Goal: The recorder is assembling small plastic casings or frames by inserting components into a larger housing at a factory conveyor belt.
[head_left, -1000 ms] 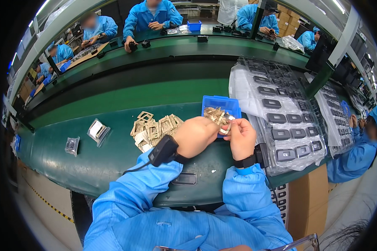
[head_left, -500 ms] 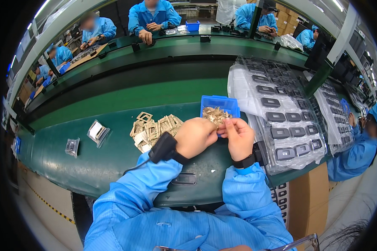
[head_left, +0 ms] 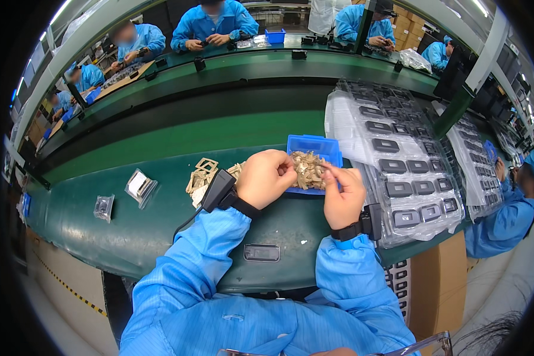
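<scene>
Strips (head_left: 307, 170) in bin (head_left: 313, 144), frames (head_left: 200, 176) left, trays (head_left: 401, 178) right — 2 bags (head_left: 140, 186) leftmost

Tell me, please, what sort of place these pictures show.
It looks like a factory assembly workshop. Several co-workers wear matching blue jackets, plastic trays hold rows of dark parts, and a blue bin of small beige pieces stands on a green workbench.

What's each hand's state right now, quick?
Left hand: fingers curled; whether holding anything can't be told.
Right hand: at the blue bin; grip can't be told.

Blue sleeves (head_left: 187, 255) meet black wristbands (head_left: 347, 231) bearing boxy modules (head_left: 219, 191) and a cable (head_left: 184, 225).
</scene>
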The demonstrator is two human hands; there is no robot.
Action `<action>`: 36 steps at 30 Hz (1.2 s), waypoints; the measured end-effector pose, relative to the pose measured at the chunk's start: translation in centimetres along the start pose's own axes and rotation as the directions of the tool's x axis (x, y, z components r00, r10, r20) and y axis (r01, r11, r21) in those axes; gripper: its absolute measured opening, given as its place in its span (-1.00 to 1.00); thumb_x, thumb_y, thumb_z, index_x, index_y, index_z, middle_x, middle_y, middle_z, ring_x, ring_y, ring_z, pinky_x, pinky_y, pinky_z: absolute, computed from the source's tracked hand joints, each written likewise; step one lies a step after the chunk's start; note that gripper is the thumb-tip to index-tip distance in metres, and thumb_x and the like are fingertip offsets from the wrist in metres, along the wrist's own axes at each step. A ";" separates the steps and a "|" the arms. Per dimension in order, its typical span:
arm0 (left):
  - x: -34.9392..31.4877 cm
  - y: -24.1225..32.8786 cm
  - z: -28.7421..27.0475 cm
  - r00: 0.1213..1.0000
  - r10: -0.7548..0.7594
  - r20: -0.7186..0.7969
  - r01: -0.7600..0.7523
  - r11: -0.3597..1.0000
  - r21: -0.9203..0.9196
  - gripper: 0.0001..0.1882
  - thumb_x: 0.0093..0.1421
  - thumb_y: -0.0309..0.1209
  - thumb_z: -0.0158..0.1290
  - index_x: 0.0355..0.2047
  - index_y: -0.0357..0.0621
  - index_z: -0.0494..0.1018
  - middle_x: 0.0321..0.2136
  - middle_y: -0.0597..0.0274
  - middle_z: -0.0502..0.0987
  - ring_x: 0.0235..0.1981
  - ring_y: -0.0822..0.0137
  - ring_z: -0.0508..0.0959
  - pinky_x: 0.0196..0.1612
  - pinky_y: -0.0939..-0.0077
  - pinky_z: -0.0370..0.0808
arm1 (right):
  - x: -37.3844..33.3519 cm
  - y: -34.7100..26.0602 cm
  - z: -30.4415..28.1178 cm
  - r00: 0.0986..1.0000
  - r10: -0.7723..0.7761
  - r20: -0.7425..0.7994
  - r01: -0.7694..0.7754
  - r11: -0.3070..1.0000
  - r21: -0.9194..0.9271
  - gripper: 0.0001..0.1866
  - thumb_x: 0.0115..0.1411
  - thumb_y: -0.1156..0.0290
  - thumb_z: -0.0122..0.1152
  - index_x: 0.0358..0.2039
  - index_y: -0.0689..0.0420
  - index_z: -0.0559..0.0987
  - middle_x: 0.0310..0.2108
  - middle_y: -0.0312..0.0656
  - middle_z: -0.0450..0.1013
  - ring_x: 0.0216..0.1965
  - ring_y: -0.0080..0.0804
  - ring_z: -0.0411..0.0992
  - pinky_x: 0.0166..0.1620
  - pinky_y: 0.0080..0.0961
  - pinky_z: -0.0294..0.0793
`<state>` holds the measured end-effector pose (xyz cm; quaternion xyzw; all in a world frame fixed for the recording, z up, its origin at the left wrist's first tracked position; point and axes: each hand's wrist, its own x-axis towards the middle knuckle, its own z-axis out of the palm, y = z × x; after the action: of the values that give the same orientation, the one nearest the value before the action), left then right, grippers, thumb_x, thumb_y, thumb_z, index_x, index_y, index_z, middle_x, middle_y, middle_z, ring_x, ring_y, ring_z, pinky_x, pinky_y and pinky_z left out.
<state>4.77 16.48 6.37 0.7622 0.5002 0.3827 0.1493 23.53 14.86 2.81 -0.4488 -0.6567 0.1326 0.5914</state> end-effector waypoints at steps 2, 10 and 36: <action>0.1 0.0 0.2 0.999 -0.050 0.022 0.050 0.999 0.001 -0.90 0.08 -0.47 0.16 -0.41 -0.26 0.57 -0.48 0.10 0.60 -0.47 0.29 0.60 -0.36 0.43 0.53 | 0.1 0.2 -0.3 0.992 0.060 -0.109 -0.066 0.996 -0.052 -0.83 0.13 0.55 0.26 -0.25 0.14 0.70 -0.39 -0.21 0.60 -0.32 -0.34 0.42 -0.19 -0.45 0.42; -0.1 0.2 0.9 0.995 -0.102 0.002 0.101 0.979 -0.180 -0.79 0.11 -0.44 0.20 -0.25 -0.25 0.60 -0.40 0.10 0.63 -0.40 0.32 0.62 -0.28 0.47 0.55 | 0.4 0.2 -0.1 0.996 -0.054 -0.065 0.048 0.994 -0.094 -0.79 0.08 0.56 0.29 -0.24 0.12 0.71 -0.41 -0.22 0.59 -0.35 -0.32 0.39 -0.23 -0.44 0.41; -17.3 1.4 -6.9 0.802 -0.316 0.508 0.597 0.391 -0.700 -0.84 0.10 -0.68 0.19 -0.28 -0.37 0.52 -0.20 0.06 0.60 -0.22 0.46 0.62 -0.11 0.67 0.58 | -8.5 -7.3 -1.6 0.743 -0.271 0.612 0.136 0.957 0.258 -0.39 -0.22 0.50 0.55 -0.05 0.17 0.57 0.03 -0.03 0.49 -0.02 -0.11 0.51 -0.01 -0.33 0.53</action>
<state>-2.94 -0.38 4.31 0.4719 0.4180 0.3985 0.6662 20.99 3.89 2.79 -0.2412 -0.8477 0.2761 0.3836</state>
